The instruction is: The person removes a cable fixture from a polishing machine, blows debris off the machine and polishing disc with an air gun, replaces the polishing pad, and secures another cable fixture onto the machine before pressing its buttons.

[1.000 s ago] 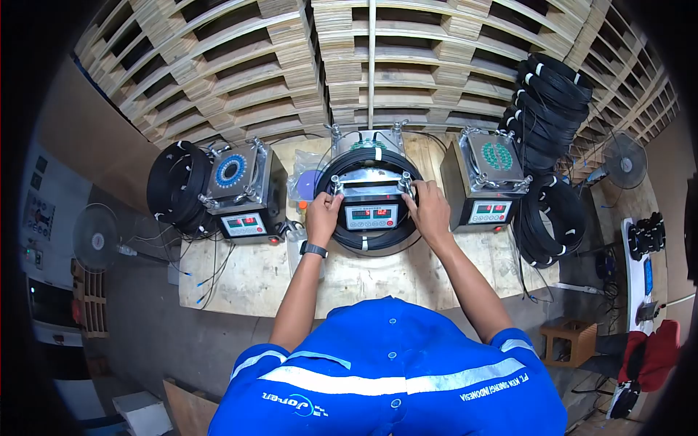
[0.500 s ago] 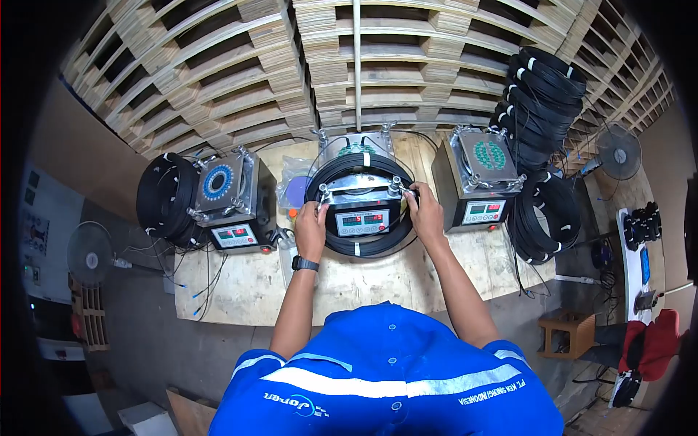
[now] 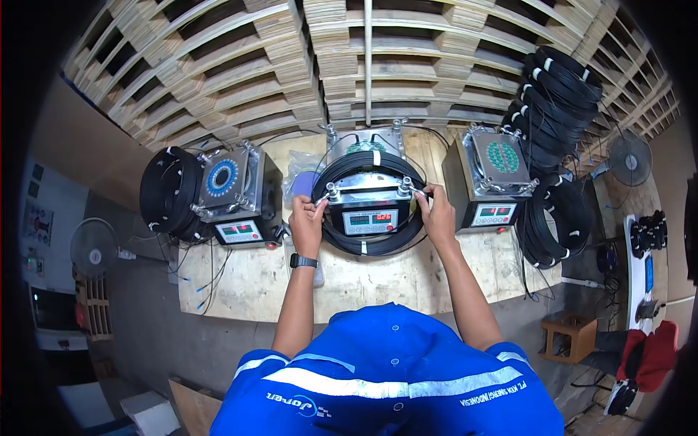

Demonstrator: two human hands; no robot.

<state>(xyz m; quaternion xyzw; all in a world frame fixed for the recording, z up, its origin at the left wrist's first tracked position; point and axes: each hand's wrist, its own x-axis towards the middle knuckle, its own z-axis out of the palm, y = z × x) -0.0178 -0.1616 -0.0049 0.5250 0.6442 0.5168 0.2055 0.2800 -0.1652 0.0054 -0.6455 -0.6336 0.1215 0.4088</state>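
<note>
In the head view, a middle machine with a red digital display [image 3: 370,220] stands on the wooden table. A coil of black cable [image 3: 378,158] with white ties hangs around its front. My left hand [image 3: 307,224] is closed at the machine's front left corner, its fingertips pinching a metal wing nut [image 3: 331,190]. My right hand [image 3: 439,219] pinches the matching wing nut [image 3: 406,187] at the front right corner. Behind the coil lies a metal top plate [image 3: 387,136] with green fittings, partly hidden.
Similar machines stand at left [image 3: 231,182] and right [image 3: 497,171]. Black cable coils lie beside them: one at left [image 3: 156,185], one at right [image 3: 542,240], and a tall stack [image 3: 560,109] behind. Wooden pallets [image 3: 407,65] rise at the back. A person in red sits far right.
The view has shifted slightly, so the table things sit a little further right. The middle display's numbers have changed and its left digits have dimmed. Both hands stay at the front corners.
</note>
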